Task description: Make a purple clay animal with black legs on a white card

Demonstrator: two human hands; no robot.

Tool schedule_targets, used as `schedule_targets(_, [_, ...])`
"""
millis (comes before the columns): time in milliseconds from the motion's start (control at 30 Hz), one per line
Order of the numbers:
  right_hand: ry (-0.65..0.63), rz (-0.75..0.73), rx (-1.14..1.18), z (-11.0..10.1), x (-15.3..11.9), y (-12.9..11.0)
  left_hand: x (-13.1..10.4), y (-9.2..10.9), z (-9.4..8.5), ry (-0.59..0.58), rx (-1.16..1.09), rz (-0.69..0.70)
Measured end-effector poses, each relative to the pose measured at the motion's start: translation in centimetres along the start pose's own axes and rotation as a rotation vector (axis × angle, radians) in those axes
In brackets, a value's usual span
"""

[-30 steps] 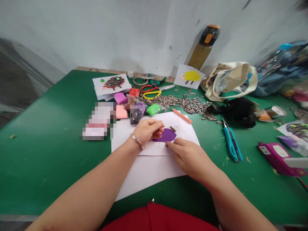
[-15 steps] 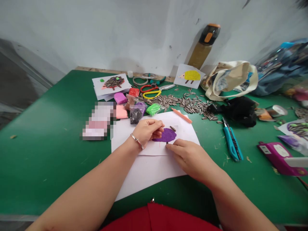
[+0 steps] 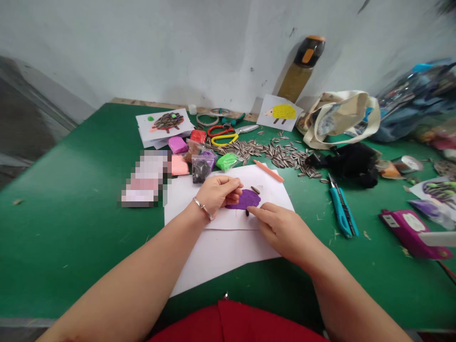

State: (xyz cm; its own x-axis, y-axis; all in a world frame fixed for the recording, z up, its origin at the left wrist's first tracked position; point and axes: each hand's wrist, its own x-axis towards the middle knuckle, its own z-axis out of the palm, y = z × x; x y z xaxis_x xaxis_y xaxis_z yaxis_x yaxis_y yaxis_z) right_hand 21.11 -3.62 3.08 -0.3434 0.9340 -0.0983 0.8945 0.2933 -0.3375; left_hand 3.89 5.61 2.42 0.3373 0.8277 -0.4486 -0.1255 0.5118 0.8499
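Observation:
A flattened purple clay oval point(image 3: 245, 199) lies on white paper point(image 3: 228, 251) in front of me. A sunflower seed point(image 3: 255, 189) rests at its upper right edge, and a small dark piece point(image 3: 247, 213) is just below it. My left hand point(image 3: 221, 194) is closed in a pinch over the oval's left side; whatever is between its fingers is hidden. My right hand point(image 3: 278, 228) has its index finger stretched toward the oval's lower right edge, the other fingers bent and holding nothing visible.
Behind the paper lie loose sunflower seeds point(image 3: 285, 154), scissors point(image 3: 226, 137) and bagged clay point(image 3: 228, 161). An orange clay tool point(image 3: 269, 171) lies on the paper's corner. A teal utility knife point(image 3: 342, 209) is to the right, blurred phone-like object point(image 3: 144, 178) to the left.
My right index finger has moved up slightly from the small dark piece to the purple oval's edge, uncovering the dark piece. My left hand has stayed in place.

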Motion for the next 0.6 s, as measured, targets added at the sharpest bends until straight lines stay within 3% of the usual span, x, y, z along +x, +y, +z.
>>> schedule_targets(233, [-0.057,-0.006,-0.133,-0.03,0.26,-0.61,-0.05,0.09,0.03,-0.001,0.007,0.003])
schedule_targets(433, [-0.005,-0.003,0.017,-0.29,-0.12,-0.10,0.03,0.08,-0.01,0.001,-0.002,0.004])
schedule_targets(600, [-0.084,-0.052,-0.049,-0.55,-0.08,-0.59,0.13,-0.08,-0.08,-0.007,-0.010,0.009])
